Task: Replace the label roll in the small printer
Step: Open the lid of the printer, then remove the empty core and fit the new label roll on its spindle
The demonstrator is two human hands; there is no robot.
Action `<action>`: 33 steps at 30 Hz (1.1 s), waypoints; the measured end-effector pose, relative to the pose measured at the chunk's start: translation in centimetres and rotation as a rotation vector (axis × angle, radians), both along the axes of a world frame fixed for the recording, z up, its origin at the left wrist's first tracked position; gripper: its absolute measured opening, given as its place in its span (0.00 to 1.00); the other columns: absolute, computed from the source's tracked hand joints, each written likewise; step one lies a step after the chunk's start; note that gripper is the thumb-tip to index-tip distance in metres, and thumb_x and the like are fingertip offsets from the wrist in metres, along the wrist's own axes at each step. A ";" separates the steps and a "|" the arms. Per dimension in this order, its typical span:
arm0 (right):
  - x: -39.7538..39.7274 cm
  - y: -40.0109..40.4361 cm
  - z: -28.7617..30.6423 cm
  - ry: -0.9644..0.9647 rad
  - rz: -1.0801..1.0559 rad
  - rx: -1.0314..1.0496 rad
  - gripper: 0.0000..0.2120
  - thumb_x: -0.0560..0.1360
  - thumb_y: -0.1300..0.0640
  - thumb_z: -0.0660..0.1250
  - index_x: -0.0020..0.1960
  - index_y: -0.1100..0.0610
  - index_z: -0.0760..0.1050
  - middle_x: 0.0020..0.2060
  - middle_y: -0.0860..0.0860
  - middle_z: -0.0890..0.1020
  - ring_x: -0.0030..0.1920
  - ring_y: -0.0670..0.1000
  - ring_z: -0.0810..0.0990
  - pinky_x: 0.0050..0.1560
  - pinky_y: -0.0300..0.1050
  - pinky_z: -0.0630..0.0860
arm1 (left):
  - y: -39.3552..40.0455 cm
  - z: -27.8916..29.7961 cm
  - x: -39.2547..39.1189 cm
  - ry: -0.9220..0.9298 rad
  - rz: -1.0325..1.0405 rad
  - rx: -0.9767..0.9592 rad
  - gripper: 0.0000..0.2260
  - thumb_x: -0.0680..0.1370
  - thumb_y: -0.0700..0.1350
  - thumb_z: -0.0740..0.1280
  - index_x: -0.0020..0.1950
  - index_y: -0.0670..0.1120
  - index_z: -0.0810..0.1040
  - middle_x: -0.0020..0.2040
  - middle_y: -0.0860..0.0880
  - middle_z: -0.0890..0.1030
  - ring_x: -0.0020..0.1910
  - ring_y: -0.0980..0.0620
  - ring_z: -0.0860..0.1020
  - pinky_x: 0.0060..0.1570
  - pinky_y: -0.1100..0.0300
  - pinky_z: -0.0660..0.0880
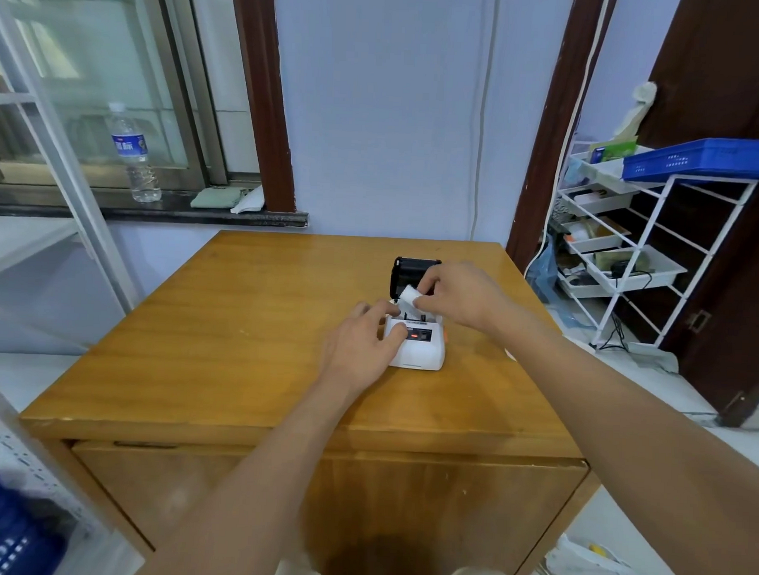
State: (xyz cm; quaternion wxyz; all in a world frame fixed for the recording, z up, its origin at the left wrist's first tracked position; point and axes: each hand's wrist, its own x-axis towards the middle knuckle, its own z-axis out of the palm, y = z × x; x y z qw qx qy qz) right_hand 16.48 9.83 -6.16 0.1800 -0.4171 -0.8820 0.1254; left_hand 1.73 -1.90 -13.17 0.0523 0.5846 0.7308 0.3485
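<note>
A small white printer (423, 353) with a dark display panel stands on the wooden table (238, 325), right of centre. Its black lid (408, 269) is tipped up and back, so the roll bay is exposed. My right hand (459, 294) pinches a small white label roll (409, 297) just above the open bay. My left hand (363, 342) lies against the printer's left side, thumb on its top face, steadying it.
A water bottle (135, 154) and folded cloths (226, 198) sit on the window sill at back left. A white wire rack (628, 253) with trays and a blue crate (700, 163) stands to the right. Metal shelving runs along the left.
</note>
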 end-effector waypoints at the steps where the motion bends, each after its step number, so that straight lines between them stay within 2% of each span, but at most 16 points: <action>1: 0.2 0.1 -0.1 0.084 0.001 -0.057 0.02 0.74 0.53 0.74 0.45 0.51 0.83 0.33 0.40 0.78 0.36 0.43 0.76 0.37 0.43 0.70 | 0.0 0.0 0.0 0.000 -0.002 -0.001 0.21 0.77 0.61 0.55 0.67 0.58 0.76 0.59 0.55 0.78 0.49 0.51 0.81 0.46 0.51 0.79; 4: 1.1 0.3 -0.9 0.323 -0.073 -0.175 0.03 0.74 0.53 0.75 0.45 0.52 0.83 0.39 0.42 0.82 0.41 0.44 0.79 0.40 0.42 0.74 | 0.3 -0.2 -0.2 0.009 0.000 0.002 0.21 0.78 0.61 0.56 0.68 0.58 0.74 0.60 0.55 0.78 0.51 0.51 0.81 0.44 0.53 0.78; 6: 1.7 0.1 -2.1 0.415 -0.172 -0.160 0.06 0.75 0.52 0.74 0.50 0.53 0.81 0.42 0.44 0.82 0.45 0.48 0.81 0.45 0.46 0.77 | 0.5 -0.2 -0.2 0.021 0.004 0.000 0.18 0.81 0.59 0.58 0.68 0.58 0.75 0.58 0.54 0.78 0.51 0.51 0.80 0.41 0.56 0.74; 8: 2.3 -0.5 -3.4 0.456 -0.260 -0.141 0.11 0.77 0.50 0.71 0.57 0.52 0.79 0.46 0.44 0.82 0.49 0.51 0.82 0.48 0.50 0.78 | 0.4 -0.1 -0.2 0.032 0.000 -0.011 0.16 0.83 0.57 0.58 0.67 0.57 0.76 0.51 0.52 0.78 0.46 0.50 0.79 0.36 0.58 0.69; 10: 2.6 -1.1 -4.5 0.443 -0.308 -0.107 0.14 0.79 0.49 0.68 0.63 0.50 0.78 0.49 0.47 0.84 0.49 0.51 0.82 0.46 0.49 0.78 | 0.3 0.0 -0.1 0.026 -0.006 -0.026 0.15 0.84 0.57 0.58 0.66 0.56 0.76 0.41 0.52 0.79 0.40 0.50 0.77 0.32 0.58 0.66; 12: 2.4 -1.4 -5.5 0.414 -0.326 -0.021 0.07 0.79 0.48 0.66 0.51 0.47 0.81 0.45 0.48 0.85 0.43 0.51 0.82 0.36 0.46 0.72 | 0.2 0.0 -0.2 0.001 -0.008 -0.017 0.13 0.83 0.58 0.60 0.64 0.57 0.77 0.35 0.52 0.78 0.36 0.50 0.78 0.31 0.56 0.67; 13: 2.2 -1.6 -5.7 0.397 -0.341 0.013 0.06 0.78 0.48 0.66 0.45 0.47 0.80 0.42 0.49 0.84 0.41 0.51 0.82 0.34 0.44 0.69 | 0.2 0.0 -0.2 -0.021 -0.010 -0.007 0.12 0.83 0.58 0.61 0.62 0.56 0.77 0.34 0.51 0.78 0.36 0.49 0.78 0.32 0.55 0.69; 14: 1.9 -1.7 -5.9 0.396 -0.355 0.029 0.07 0.78 0.48 0.66 0.44 0.48 0.80 0.41 0.49 0.84 0.40 0.51 0.81 0.34 0.44 0.68 | 0.2 0.0 -0.2 -0.047 -0.013 0.003 0.11 0.82 0.58 0.62 0.60 0.56 0.77 0.33 0.51 0.77 0.35 0.49 0.78 0.33 0.54 0.69; 16: 1.2 -2.0 -6.2 0.417 -0.376 0.021 0.06 0.78 0.49 0.68 0.48 0.48 0.82 0.43 0.47 0.84 0.43 0.51 0.81 0.37 0.45 0.71 | 0.2 0.0 -0.3 -0.110 -0.024 0.021 0.08 0.82 0.56 0.63 0.56 0.55 0.77 0.31 0.51 0.74 0.33 0.49 0.74 0.34 0.53 0.68; 20: 0.5 -2.3 -7.3 0.431 -0.449 -0.006 0.07 0.79 0.51 0.69 0.52 0.52 0.82 0.46 0.47 0.85 0.45 0.52 0.82 0.39 0.46 0.73 | 0.1 -0.4 -0.7 -0.302 -0.034 0.092 0.03 0.80 0.50 0.66 0.48 0.53 0.77 0.30 0.52 0.69 0.32 0.50 0.68 0.36 0.53 0.66; 23: 0.3 -2.1 -8.2 0.369 -0.474 -0.025 0.06 0.79 0.51 0.69 0.52 0.53 0.82 0.48 0.49 0.87 0.49 0.54 0.84 0.44 0.47 0.77 | 0.1 -0.5 -1.1 -0.438 -0.056 0.136 0.04 0.79 0.46 0.67 0.45 0.50 0.78 0.30 0.53 0.68 0.33 0.52 0.67 0.38 0.54 0.65; 27: 0.2 -1.9 -8.6 0.337 -0.484 -0.003 0.08 0.80 0.51 0.70 0.54 0.54 0.82 0.49 0.51 0.87 0.50 0.54 0.85 0.46 0.46 0.78 | 0.1 -0.5 -1.3 -0.508 -0.067 0.171 0.04 0.80 0.43 0.66 0.47 0.49 0.79 0.32 0.51 0.69 0.33 0.54 0.68 0.37 0.56 0.65; 29: 0.2 -1.6 -8.8 0.340 -0.506 -0.006 0.08 0.80 0.51 0.70 0.54 0.53 0.83 0.51 0.51 0.86 0.49 0.54 0.85 0.47 0.47 0.79 | 0.1 -0.6 -1.3 -0.530 -0.066 0.183 0.02 0.80 0.42 0.68 0.51 0.48 0.77 0.34 0.50 0.69 0.33 0.55 0.67 0.36 0.58 0.66; 31: 0.2 -1.5 -9.0 0.350 -0.526 -0.003 0.07 0.79 0.51 0.69 0.53 0.53 0.83 0.50 0.52 0.86 0.48 0.54 0.84 0.47 0.47 0.79 | 0.2 -0.8 -1.4 -0.546 -0.046 0.205 0.06 0.81 0.43 0.69 0.49 0.44 0.73 0.35 0.49 0.70 0.33 0.56 0.67 0.34 0.62 0.67; 33: 0.2 -1.6 -8.9 0.340 -0.541 0.021 0.07 0.79 0.51 0.69 0.52 0.54 0.82 0.50 0.52 0.86 0.48 0.54 0.84 0.48 0.48 0.80 | 0.4 -0.8 -1.3 -0.554 -0.004 0.200 0.07 0.82 0.44 0.68 0.46 0.45 0.74 0.37 0.50 0.75 0.34 0.55 0.72 0.36 0.64 0.71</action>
